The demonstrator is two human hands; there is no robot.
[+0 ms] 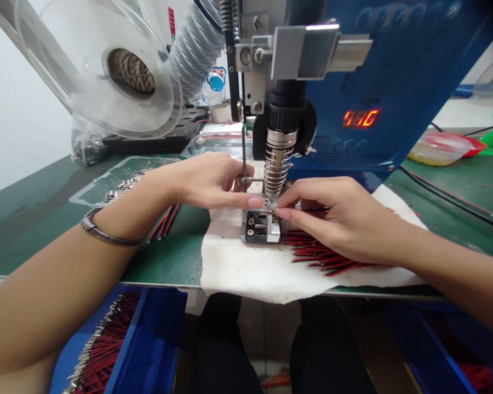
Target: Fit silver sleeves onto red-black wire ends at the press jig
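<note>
My left hand (213, 180) reaches in from the left. Its thumb stretches to the small metal fixture (263, 225) under the spring-wrapped soldering iron (277, 158), and its other fingers curl behind, partly hidden. On the right side of the fixture my right hand (337, 213) pinches with thumb and forefinger. What sits between the fingertips of either hand is too small to make out. Beneath my right hand lies a bunch of red and black wires (320, 254) on a white cloth (246, 273). A few more wires (164, 221) lie under my left wrist.
A blue machine (353, 158) with a lit red display stands behind the fixture. A clear tray of metal connectors (127, 183) and a clear round hood (86, 65) on a grey hose are at left. Below the green table's edge, a blue bin (152, 339) holds wires with metal ends.
</note>
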